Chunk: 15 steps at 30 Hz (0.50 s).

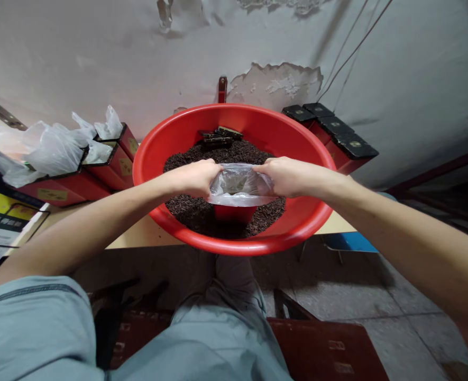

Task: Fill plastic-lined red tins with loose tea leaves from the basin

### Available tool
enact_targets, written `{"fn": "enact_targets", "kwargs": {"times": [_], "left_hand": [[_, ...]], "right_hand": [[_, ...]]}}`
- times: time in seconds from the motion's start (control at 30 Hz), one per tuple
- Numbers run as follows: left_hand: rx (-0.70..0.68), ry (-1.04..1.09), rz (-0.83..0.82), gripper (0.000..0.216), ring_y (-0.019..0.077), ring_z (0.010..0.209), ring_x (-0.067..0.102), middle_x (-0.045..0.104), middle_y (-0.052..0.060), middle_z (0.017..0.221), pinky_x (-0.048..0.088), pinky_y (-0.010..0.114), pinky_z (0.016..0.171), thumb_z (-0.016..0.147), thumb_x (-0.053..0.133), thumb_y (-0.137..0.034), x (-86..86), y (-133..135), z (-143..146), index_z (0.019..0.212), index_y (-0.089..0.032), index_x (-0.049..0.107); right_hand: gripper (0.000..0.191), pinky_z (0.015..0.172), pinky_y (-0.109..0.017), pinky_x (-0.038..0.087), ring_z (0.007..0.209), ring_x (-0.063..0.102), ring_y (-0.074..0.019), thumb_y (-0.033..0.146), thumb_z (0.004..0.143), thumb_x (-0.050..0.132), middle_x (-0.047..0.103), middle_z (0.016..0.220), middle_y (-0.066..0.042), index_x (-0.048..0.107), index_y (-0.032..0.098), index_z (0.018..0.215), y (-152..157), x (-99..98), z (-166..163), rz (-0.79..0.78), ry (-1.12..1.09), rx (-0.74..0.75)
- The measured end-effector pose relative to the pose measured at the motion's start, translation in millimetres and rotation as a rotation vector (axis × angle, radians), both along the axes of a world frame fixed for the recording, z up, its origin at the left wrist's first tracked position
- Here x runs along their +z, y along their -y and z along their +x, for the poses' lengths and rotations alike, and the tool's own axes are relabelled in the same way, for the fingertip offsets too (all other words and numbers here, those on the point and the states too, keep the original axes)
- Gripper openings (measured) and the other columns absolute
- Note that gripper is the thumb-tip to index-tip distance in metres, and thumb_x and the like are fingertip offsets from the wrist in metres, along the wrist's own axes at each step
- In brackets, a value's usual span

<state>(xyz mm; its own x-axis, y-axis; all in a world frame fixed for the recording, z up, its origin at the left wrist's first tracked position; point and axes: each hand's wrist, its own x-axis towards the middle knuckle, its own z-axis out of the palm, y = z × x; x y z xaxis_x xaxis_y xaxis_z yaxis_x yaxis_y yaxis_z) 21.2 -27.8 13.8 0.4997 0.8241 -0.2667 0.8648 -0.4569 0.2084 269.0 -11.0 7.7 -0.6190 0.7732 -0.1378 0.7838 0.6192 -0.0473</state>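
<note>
My left hand (pixel 202 177) and my right hand (pixel 283 177) each grip one side of a clear plastic bag (pixel 241 200), its mouth stretched wide between them. Below, the bag lines a red box (pixel 235 214) that stands on dark, loose tea leaves (pixel 190 216). The leaves fill the bottom of a large red basin (pixel 234 244). Toward the basin's far side, several black lids (pixel 217 138) rest on the leaves. My fingertips are partly hidden by the film.
Red boxes (pixel 94 180) with plastic bags (pixel 55 151) sticking out stand at the left. More red boxes with black lids (pixel 342 129) are grouped at the right. The basin sits on a pale table (pixel 138 233) against a peeling wall (pixel 110 58).
</note>
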Motion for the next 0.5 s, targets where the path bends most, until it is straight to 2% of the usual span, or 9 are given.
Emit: {"fn": "enact_targets", "kwargs": {"times": [0.1,0.2,0.33,0.4,0.5], "left_hand": [[0.032,0.085,-0.157,0.075,0.0306,0.094,0.072,0.072,0.015,0.118,0.059,0.036,0.074,0.065,0.083,-0.028,-16.3,-5,-3,0.136,-0.015,0.063],[0.020,0.190,-0.209,0.084,0.0292,0.093,0.072,0.068,0.017,0.128,0.060,0.035,0.072,0.066,0.083,-0.033,-32.9,-10,-10,0.144,-0.015,0.057],[-0.072,0.281,-0.105,0.093,0.0339,0.121,0.064,0.061,0.017,0.140,0.057,0.040,0.099,0.064,0.085,-0.040,-53.5,-17,-25,0.148,-0.017,0.054],[-0.083,0.319,-0.096,0.100,0.0356,0.133,0.057,0.057,0.017,0.145,0.051,0.042,0.110,0.063,0.087,-0.044,-60.1,-22,-29,0.153,-0.018,0.051],[-0.044,0.339,-0.145,0.108,0.0375,0.140,0.052,0.053,0.018,0.151,0.045,0.044,0.117,0.062,0.089,-0.049,-64.4,-26,-32,0.157,-0.017,0.047]], "right_hand": [[0.034,0.059,-0.032,0.046,0.069,0.068,-0.0224,0.018,0.077,0.075,0.076,0.081,-0.008,0.078,0.019,0.111,-9,-12.7,1,-0.096,-0.019,0.014],[0.054,0.072,-0.033,0.054,0.086,0.075,-0.0266,0.027,0.073,0.082,0.081,0.099,-0.008,0.075,0.021,0.126,-13,-25.2,5,-0.139,-0.085,0.010],[0.074,0.091,-0.036,0.059,0.111,0.074,-0.0306,0.030,0.069,0.086,0.077,0.127,-0.011,0.068,0.023,0.141,-14,-35.7,8,-0.122,-0.170,0.007],[0.079,0.093,-0.038,0.060,0.112,0.074,-0.0317,0.029,0.067,0.088,0.076,0.129,-0.012,0.067,0.022,0.142,-16,-36.9,6,-0.149,-0.179,-0.021],[0.086,0.097,-0.041,0.060,0.115,0.073,-0.0339,0.030,0.064,0.091,0.074,0.132,-0.014,0.064,0.020,0.144,-21,-36.9,6,-0.226,-0.193,-0.066]]}}
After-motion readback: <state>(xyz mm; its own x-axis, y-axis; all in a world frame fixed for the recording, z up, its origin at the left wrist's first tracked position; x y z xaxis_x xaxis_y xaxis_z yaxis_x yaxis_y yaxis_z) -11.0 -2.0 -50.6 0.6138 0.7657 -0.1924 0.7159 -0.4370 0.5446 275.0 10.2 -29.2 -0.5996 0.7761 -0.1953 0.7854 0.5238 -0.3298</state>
